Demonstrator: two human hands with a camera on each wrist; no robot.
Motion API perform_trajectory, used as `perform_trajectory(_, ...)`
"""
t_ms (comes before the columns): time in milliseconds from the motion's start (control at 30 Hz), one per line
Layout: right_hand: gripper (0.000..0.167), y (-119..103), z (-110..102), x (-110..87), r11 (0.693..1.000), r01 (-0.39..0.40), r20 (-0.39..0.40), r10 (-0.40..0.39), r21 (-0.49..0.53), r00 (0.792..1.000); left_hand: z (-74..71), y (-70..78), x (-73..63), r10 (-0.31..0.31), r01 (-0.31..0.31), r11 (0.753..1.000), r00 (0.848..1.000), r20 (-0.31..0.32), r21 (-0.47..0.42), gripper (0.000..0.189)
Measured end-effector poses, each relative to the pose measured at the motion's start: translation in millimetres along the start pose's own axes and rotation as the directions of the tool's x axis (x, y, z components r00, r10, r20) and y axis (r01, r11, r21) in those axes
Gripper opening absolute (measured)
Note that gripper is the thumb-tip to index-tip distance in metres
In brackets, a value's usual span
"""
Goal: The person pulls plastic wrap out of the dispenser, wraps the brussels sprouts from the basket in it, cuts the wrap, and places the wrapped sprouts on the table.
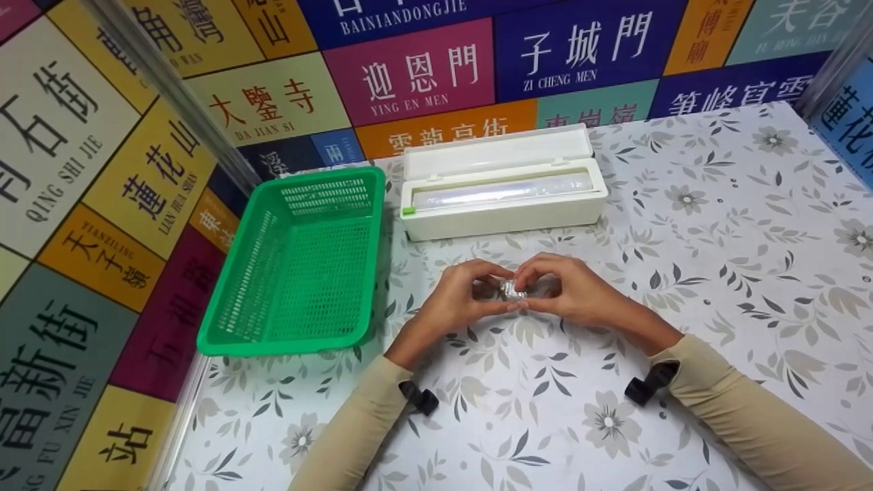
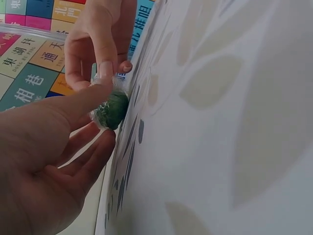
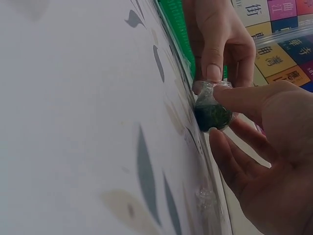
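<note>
A small round green item (image 2: pixel 113 110), wrapped in crinkled clear plastic film, sits between the two hands just above or on the tablecloth; its exact kind is hidden by the wrap. My left hand (image 1: pixel 455 294) pinches it from the left with thumb and fingers. From the other side my right hand (image 1: pixel 580 290) pinches the same bundle, its thumb pressing on the film near the top. In the head view only a shiny bit of the film (image 1: pixel 513 290) shows between the fingertips. The right wrist view shows the dark green underside (image 3: pixel 212 117) low, near the cloth.
Left of the hands stands a green plastic basket (image 1: pixel 290 346). Behind them is a white cling film box (image 1: pixel 505 226) with its lid raised, a film roll (image 1: pixel 505 194) inside and a green slider (image 1: pixel 408 211). Panels with printed signs (image 1: pixel 409 75) bound the flowered tablecloth (image 1: pixel 682 273).
</note>
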State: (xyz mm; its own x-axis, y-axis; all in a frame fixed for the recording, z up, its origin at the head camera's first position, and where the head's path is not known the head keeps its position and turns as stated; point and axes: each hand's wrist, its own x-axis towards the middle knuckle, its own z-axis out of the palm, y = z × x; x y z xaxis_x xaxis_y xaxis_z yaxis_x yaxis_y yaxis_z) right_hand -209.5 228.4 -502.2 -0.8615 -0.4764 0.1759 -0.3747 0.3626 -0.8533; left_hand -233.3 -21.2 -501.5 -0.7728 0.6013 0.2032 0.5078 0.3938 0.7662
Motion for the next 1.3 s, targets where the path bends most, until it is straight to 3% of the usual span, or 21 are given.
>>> perform_trajectory(300, 0.017, 2.8, -3.0, -1.0, 1.000, 0.004, 0.008, -0.004, 0.020, 1.000, 4.6, 6.1, -1.0, 0.029, -0.029, 0.999, 1.000, 0.005, 0.043, 0.038)
perform_trajectory(433, 0.027, 3.1, -2.1, -0.4, 0.999, -0.042, -0.019, 0.043, 0.008, 0.999, 3.1, 7.1, -0.8, 0.059, -0.060, 0.996, 0.998, 0.016, 0.064, 0.041)
perform_trajectory(700, 0.051, 4.5, 0.7, -0.5, 0.989, -0.142, -0.011, 0.143, 0.036, 0.990, 2.3, 1.3, -0.6, 0.048, -0.048, 0.998, 0.999, 0.003, -0.029, 0.036)
perform_trajectory(800, 0.055, 4.5, -0.1, -1.4, 0.991, -0.133, -0.011, 0.133, 0.016, 0.991, 1.6, 1.5, -0.4, 0.060, -0.060, 0.997, 0.998, 0.006, -0.038, 0.034)
perform_trajectory(1067, 0.043, 3.4, -3.2, -2.2, 0.995, -0.027, -0.016, 0.025, -0.096, 1.000, 0.6, -1.6, 0.8, 0.029, -0.032, 0.989, 0.999, -0.022, -0.143, 0.024)
perform_trajectory(1300, 0.039, 5.9, -6.4, -0.3, 0.993, 0.030, 0.025, -0.027, -0.118, 0.999, -1.8, 1.2, 1.5, 0.104, -0.104, 0.994, 0.995, 0.006, 0.011, 0.018)
